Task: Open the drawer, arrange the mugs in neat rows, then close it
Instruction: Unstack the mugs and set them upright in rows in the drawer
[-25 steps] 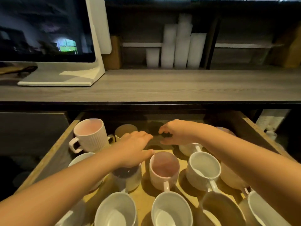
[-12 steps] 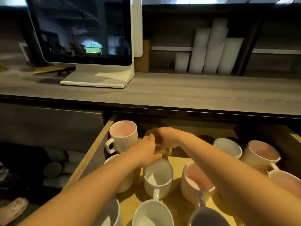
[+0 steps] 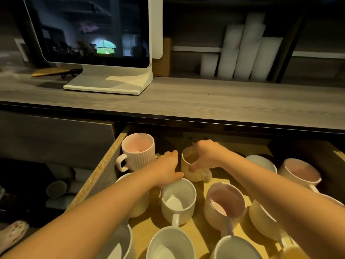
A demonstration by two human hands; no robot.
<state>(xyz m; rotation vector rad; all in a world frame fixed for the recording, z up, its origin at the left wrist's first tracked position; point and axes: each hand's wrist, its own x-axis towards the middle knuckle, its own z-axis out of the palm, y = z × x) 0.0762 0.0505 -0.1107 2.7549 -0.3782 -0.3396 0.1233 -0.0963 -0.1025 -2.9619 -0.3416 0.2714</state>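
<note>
1. The drawer (image 3: 97, 176) stands pulled out under the countertop (image 3: 186, 101), and mugs stand upright on its wooden floor.
2. The right hand (image 3: 209, 156) grips the beige mug (image 3: 192, 171) from above. Its fingers curl over the far rim and its thumb presses the near wall. The mug's handle sticks out below the wrist.
3. The left hand (image 3: 166, 169) has its fingers straight and close together. The tips reach the beige mug's left wall, but I cannot tell whether they touch it.
4. Just beyond the left hand's knuckles stands a ribbed mug (image 3: 138, 152), pink inside, its handle turned toward the drawer's left wall.
5. Right beneath the left hand's fingertips sits a white mug (image 3: 178, 199), its handle pointing at the person. A bright white patch shows in its bottom, and I cannot tell what it is.
6. Below the right wrist is a speckled mug (image 3: 224, 204) with a pink inside.
7. Past the right forearm stand a pale blue mug (image 3: 261, 161) and a wide mug (image 3: 298, 172) with a pink inside.
8. More white mugs (image 3: 169, 243) line the near edge between the two forearms.
9. On the countertop beyond both hands are a monitor (image 3: 97, 30) and stacks of white cups (image 3: 240, 51).
</note>
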